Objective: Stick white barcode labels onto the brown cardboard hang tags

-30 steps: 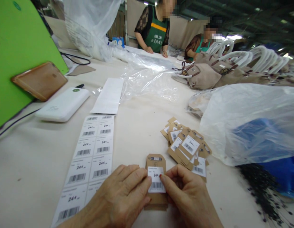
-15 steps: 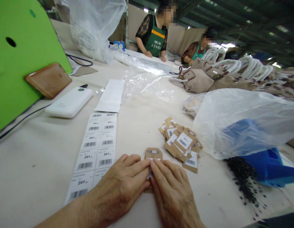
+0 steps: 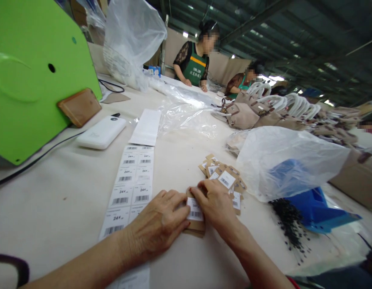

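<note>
Between my hands lies a small stack of brown cardboard tags (image 3: 195,231), its top tag bearing a white barcode sticker (image 3: 195,210). My left hand (image 3: 159,221) is closed at the stack's left side, fingertips and thumb against its edge. With bent fingers, my right hand (image 3: 217,202) grips the upper end of the top tag and partly covers it. Just beyond that hand, a loose pile of stickered tags (image 3: 227,179) lies on the table. To the left runs a strip of printed price labels (image 3: 122,196), partly under my left forearm.
A blue scoop (image 3: 312,214) sits under clear plastic beside black strings (image 3: 286,218). At left are a white power bank (image 3: 102,132), a phone (image 3: 80,107) and a green panel (image 3: 38,80). Beige handbags (image 3: 240,114) line the back right; two co-workers stand behind the table.
My right hand has moved up from the sticker to the tag's upper end, uncovering the sticker. My left hand stays at the stack's left side. The camera view has shifted.
</note>
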A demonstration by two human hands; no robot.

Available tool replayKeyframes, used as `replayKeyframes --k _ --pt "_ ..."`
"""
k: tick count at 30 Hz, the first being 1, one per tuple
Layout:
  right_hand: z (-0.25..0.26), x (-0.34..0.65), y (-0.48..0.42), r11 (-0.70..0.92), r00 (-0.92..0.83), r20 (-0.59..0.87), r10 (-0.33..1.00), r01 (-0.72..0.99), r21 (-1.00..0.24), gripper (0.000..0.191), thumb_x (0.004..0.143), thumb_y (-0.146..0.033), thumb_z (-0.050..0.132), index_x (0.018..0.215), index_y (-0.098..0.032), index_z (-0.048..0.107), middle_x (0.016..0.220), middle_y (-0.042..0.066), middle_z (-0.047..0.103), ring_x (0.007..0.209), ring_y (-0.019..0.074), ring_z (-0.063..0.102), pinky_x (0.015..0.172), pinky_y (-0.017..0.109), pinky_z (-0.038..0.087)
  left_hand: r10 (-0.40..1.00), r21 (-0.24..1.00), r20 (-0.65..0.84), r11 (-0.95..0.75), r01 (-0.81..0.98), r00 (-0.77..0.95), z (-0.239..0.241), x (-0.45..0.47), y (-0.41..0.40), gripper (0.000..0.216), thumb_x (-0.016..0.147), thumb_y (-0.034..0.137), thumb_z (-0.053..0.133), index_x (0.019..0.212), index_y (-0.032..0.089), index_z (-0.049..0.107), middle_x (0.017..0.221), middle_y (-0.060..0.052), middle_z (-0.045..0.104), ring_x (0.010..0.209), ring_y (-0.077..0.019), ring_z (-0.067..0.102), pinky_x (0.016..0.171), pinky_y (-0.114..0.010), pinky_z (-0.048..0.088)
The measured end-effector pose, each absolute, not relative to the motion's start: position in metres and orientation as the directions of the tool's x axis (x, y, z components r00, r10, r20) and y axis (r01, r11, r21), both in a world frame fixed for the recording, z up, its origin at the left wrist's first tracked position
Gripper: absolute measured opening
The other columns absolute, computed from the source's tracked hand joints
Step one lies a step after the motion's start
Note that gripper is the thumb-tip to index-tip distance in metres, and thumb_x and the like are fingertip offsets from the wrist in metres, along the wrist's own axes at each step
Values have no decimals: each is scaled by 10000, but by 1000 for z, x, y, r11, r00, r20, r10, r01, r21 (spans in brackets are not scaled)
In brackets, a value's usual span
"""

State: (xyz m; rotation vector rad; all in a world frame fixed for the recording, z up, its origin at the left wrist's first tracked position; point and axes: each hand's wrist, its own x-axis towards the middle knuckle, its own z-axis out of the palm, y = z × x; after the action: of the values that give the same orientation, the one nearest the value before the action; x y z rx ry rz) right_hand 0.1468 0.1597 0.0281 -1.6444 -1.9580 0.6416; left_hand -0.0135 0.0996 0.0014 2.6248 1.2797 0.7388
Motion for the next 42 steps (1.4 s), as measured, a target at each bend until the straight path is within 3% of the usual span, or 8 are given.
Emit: replayKeyframes --k 4,11,18,31,35,42 --pt "29 146 178 36 -140 -73 988 652 -757 188 624 -300 700 552 -190 567 535 -20 551 543 132 493 526 254 362 792 401 357 -610 684 496 3 -13 99 102 858 135 531 954 139 565 1010 -100 604 917 -252 559 799 -435 495" --pt "39 151 178 -104 -165 -193 967 432 -896 265 507 -399 710 521 -181 559 478 -45 523 460 85 427 455 227 321 840 500 359 -540 677 406 5 -12 99 209 798 81 577 991 139 521 1029 -96 604 943 -246 557 841 -420 497" --pt "38 153 177 -71 -153 -135 979 367 -927 242 510 -380 711 521 -187 566 476 -51 523 488 93 432 480 231 321 820 413 329 -571 710 468 4 -13 98 248 826 150 578 1072 163 551 1092 -107 583 963 -256 547 841 -439 495" --pt "31 166 176 -44 -150 -97 984 323 -945 242 566 -379 701 555 -167 585 478 -49 519 468 82 404 463 218 299 787 364 388 -609 705 479 4 -12 97 354 818 117 561 1164 186 533 1111 -105 602 943 -260 566 813 -441 505" --pt "31 166 176 1 -164 -59 985 343 -939 257 574 -396 708 560 -168 590 502 -37 539 498 95 450 482 218 341 785 361 376 -614 702 493 4 -12 98 417 835 113 530 1246 168 482 1147 -124 590 966 -264 559 822 -445 499" --pt "47 206 218 52 79 99 992 458 -888 472 613 -610 643 750 -157 640 614 24 615 474 130 497 450 257 375 785 346 333 -618 706 523 5 -13 97 307 851 118 515 1155 150 545 1170 -141 584 997 -287 552 839 -473 490"
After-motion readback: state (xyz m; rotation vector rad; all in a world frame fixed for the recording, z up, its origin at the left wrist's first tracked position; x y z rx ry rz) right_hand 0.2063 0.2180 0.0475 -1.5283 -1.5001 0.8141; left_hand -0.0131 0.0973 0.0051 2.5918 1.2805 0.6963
